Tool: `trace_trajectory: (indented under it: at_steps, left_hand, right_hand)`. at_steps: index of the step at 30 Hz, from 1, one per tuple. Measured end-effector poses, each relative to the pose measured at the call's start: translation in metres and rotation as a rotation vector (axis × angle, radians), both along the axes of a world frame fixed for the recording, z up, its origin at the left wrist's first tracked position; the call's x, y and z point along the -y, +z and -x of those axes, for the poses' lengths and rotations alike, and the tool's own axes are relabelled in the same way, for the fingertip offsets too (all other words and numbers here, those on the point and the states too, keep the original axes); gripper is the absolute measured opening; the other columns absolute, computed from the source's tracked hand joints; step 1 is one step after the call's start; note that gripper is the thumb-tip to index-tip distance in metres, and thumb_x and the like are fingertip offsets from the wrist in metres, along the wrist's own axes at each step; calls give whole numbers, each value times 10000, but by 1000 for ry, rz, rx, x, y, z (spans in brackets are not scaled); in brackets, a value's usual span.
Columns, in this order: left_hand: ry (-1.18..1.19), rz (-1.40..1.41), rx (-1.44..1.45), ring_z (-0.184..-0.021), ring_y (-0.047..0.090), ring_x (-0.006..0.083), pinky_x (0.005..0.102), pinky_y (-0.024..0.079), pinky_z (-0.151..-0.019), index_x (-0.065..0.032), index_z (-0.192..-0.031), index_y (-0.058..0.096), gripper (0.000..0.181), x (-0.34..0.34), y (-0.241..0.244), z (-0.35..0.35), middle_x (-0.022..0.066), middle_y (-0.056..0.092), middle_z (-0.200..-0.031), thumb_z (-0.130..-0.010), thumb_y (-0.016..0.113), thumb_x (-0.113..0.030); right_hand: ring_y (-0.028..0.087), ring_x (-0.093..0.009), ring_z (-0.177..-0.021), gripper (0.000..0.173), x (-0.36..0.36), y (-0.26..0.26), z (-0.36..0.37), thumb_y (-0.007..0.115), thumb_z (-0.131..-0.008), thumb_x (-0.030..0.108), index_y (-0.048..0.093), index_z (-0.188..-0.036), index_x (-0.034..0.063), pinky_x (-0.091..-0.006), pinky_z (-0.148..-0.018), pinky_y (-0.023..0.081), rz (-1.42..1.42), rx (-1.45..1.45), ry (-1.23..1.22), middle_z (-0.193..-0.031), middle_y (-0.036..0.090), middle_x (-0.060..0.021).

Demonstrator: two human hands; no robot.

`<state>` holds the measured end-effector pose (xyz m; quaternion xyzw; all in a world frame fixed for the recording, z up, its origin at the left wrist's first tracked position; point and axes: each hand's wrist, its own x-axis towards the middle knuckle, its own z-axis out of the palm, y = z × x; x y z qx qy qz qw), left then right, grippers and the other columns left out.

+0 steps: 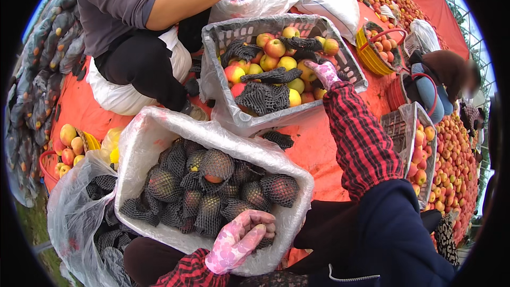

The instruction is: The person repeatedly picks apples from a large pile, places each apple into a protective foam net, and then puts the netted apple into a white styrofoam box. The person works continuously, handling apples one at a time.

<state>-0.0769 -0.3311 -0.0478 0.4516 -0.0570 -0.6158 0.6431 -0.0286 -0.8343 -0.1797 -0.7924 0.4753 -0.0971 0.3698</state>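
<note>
My right hand (323, 72), in a pink flowered glove, reaches into a plastic-lined crate (275, 117) of red-and-yellow apples, its fingers on a yellowish apple (306, 72). Loose dark foam net sleeves (263, 97) lie among those apples. Nearer me stands a white box with a clear plastic liner (135, 143), filled with apples in dark foam nets (217, 165). Over its near edge is my left hand (241, 239), gloved the same way, with curled fingers; a bit of dark netting shows behind them, and whether they hold anything is not clear.
A seated co-worker (119, 12) is at the upper left. Netting fills a clear plastic bag (75, 203) at left. Baskets of apples, such as a yellow basket (370, 54), and another crate (432, 159) stand on the red ground sheet (310, 151). Another person (442, 71) bends beside apple heaps at right.
</note>
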Motion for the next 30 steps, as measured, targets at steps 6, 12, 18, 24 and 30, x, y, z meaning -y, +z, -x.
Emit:
trace_trajectory:
  at_steps: [6, 12, 18, 24, 30]
  left_hand:
    - [263, 149, 129, -993, 581, 159, 314, 483, -892, 4, -1307, 437, 441, 6, -9, -2, 123, 518, -1213, -947, 586, -203]
    - [315, 83, 1517, -1234, 474, 380, 424, 433, -1015, -36, -1429, 338, 888, -9, 45, 16, 215, 399, -1380, -688, 806, -177]
    - [-128, 35, 1646, -1229, 493, 359, 418, 447, -996, -57, -1404, 411, 855, -86, 66, 53, 187, 419, -1383, -660, 788, -246]
    - [-33, 467, 16, -1326, 403, 239, 394, 304, -1118, 15, -1451, 306, 830, -128, 43, 71, 160, 369, -1463, -897, 550, -553]
    - [-368, 276, -261, -1315, 430, 200, 356, 309, -1115, 40, -1395, 402, 619, -148, 32, 74, 147, 465, -1414, -931, 578, -331]
  right_hand:
    - [658, -230, -1004, 467, -126, 138, 59, 631, -903, 318, 554, -1242, 6, -361, -910, 526, -962, 750, 227, -1145, 643, -119]
    - [488, -184, -1219, 636, -336, 210, 144, 707, -831, 217, 427, -1365, 13, -344, -1033, 400, -802, 576, 721, -1307, 519, -104]
    - [475, -219, -1235, 864, -413, 199, 212, 847, -670, 189, 399, -1383, -10, -369, -1044, 393, -427, 490, 809, -1332, 498, -122]
    - [468, -197, -1243, 909, -458, 230, 247, 860, -637, 222, 395, -1380, -15, -363, -1066, 358, -1555, 484, 827, -1329, 500, -123]
    - [438, -212, -1275, 984, -449, 210, 239, 879, -610, 216, 355, -1402, -40, -359, -1082, 330, -1733, 416, 1203, -1379, 458, -133]
